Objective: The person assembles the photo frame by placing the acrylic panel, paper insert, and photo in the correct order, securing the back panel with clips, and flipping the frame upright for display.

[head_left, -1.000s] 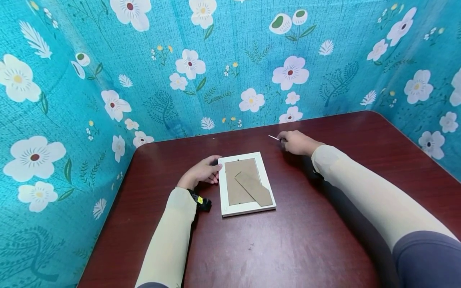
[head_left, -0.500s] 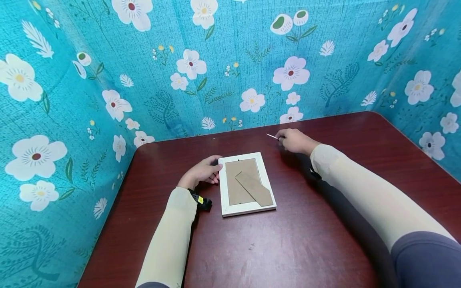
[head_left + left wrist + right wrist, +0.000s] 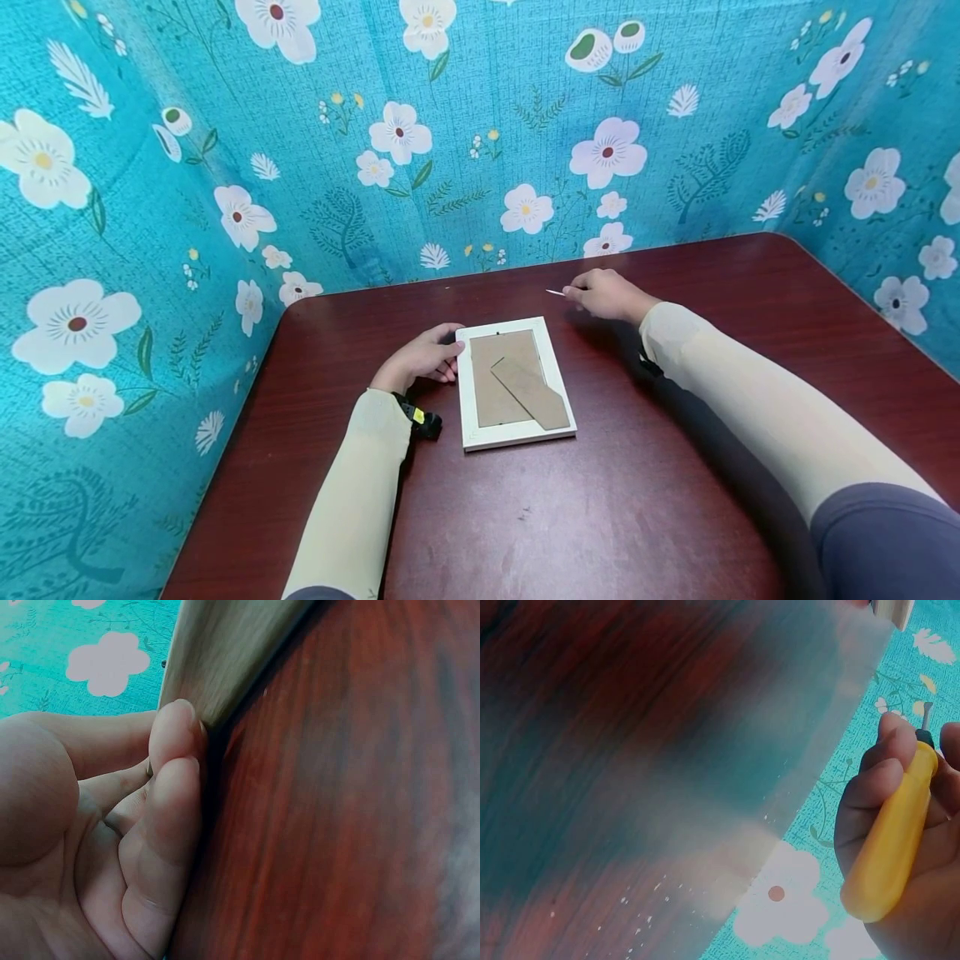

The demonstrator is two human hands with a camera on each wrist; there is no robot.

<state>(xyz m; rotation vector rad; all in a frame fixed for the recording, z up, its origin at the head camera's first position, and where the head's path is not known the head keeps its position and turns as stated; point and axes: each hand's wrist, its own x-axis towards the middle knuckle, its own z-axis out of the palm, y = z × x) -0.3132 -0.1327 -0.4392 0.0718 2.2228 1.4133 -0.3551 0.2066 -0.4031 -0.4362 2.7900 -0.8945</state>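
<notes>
A white picture frame (image 3: 516, 379) lies face down on the table, its brown backing board and slanted easel stand (image 3: 534, 392) showing. At its upper left side my left hand (image 3: 422, 357) grips the edge, thumb on top. The left wrist view shows the fingers (image 3: 171, 795) curled against the frame's side (image 3: 217, 656), close to the tabletop. Beyond the frame's upper right corner, my right hand (image 3: 606, 295) holds a screwdriver (image 3: 891, 840) by its yellow handle. The thin metal shaft (image 3: 555, 292) points left, apart from the frame.
The dark red-brown wooden table (image 3: 637, 500) reflects light near its front. A blue flowered cloth (image 3: 450, 167) hangs along the back and both sides. A black wrist camera (image 3: 426, 423) sits on the left wrist, near the frame's lower left side.
My right hand has moved slightly left with the screwdriver, and the shaft's tip now sits a little lower and further left. The left hand and picture frame stay in place.
</notes>
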